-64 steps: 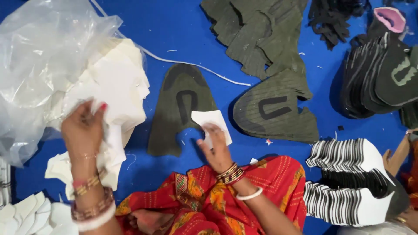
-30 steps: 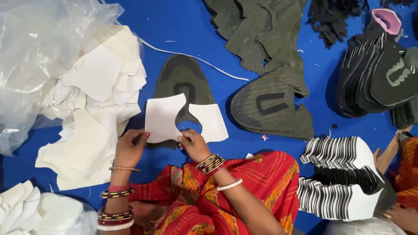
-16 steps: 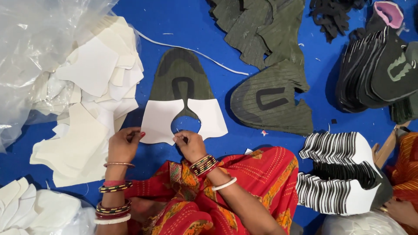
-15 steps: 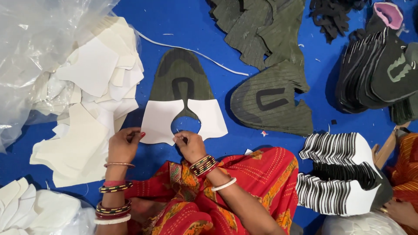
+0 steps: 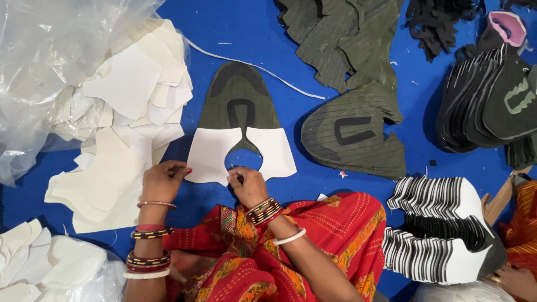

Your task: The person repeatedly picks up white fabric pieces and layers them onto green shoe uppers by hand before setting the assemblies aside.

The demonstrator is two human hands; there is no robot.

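Observation:
An olive-green shoe upper piece [image 5: 238, 103] lies flat on the blue surface [image 5: 235, 33]. A white U-shaped lining piece [image 5: 210, 151] covers its lower half. My left hand [image 5: 162, 180] pinches the lining's lower left edge. My right hand [image 5: 247, 184] pinches its inner edge at the bottom of the round notch. Both hands rest on the surface just in front of my red patterned lap.
A pile of white lining pieces [image 5: 120, 112] and a clear plastic bag [image 5: 50, 61] lie left. More green uppers [image 5: 352, 134] lie right and at the back. A white-edged stack [image 5: 442, 229] sits at lower right, dark pieces [image 5: 492, 95] far right. Another person's hand [image 5: 517, 279] shows at the corner.
My left hand took a white piece from the pile and both hands laid it over the green upper's lower half. Since half a second ago, hardly anything moved.

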